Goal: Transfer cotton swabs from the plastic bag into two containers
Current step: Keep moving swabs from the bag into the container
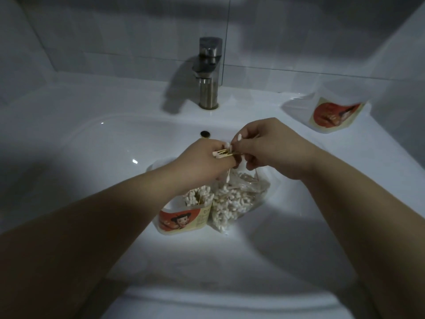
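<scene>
A clear plastic bag [236, 199] full of white cotton swabs lies in the basin of the white sink [92, 157]. Left of it stands a container [184, 221] with a red cartoon label, with swabs upright inside. My left hand [202, 162] grips a small bunch of cotton swabs [224, 153] above the bag. My right hand [262, 146] meets it from the right and pinches the swabs at their ends. A second container [333, 115] with the same label lies on its side on the sink ledge at the far right.
A metal faucet [208, 72] stands at the back of the sink, with the overflow hole [205, 134] below it. Grey tiled walls close in behind and on both sides. The light is dim.
</scene>
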Available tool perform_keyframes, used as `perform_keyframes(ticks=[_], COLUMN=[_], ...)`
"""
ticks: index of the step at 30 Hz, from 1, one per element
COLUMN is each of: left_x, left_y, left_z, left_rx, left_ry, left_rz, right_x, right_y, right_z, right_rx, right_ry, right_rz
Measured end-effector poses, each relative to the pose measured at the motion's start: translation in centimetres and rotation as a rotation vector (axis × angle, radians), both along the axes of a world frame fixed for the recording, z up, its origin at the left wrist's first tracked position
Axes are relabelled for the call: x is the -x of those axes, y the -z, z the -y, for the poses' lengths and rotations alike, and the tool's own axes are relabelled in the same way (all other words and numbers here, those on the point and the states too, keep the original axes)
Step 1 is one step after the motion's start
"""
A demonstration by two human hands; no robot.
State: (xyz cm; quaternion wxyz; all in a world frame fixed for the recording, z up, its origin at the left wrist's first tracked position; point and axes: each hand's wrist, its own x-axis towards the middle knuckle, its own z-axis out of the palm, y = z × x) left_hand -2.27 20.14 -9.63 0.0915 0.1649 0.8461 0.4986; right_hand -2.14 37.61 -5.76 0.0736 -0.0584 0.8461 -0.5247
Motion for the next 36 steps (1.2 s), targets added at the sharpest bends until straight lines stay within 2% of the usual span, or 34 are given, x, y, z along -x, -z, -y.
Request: perform_keyframes(ticks=[5, 10, 13, 24, 28, 36], left_x=[0.3, 0.6, 0.7, 0.9, 0.9, 1.2], left_y=[0.3, 0.3, 0.5, 0.7, 0.7, 0.8], left_z=[0.3, 0.3, 0.3, 0.5, 0.5, 0.7], left_rx=[-0.089, -0.192, -0.221, -0.289, -0.295, -0.397], left_ry=[-0.005, -0.011, -0.024, -0.036, -0.032, 0.006], left_rz=[0.021, 0.069, 0.067, 0.192, 0.251, 0.402], right_x=[0.2, 0.5, 0.4, -0.4, -0.2, 0.1], right_y=[-0.2, -0.6, -0.6, -0.5, -0.4, -0.6], right_z=[-0.2, -0.5, -0.7, -0.7, -1.2, -1.5], right_rx=[0.282, 0.412, 0.39, -0.008, 0.017, 0.222], right_ry=[0.045, 0.154, 0.103, -0.076, -0.04, 0.041], right_rz=[0.185, 0.261, 0.263, 0.097, 0.118, 0.267])
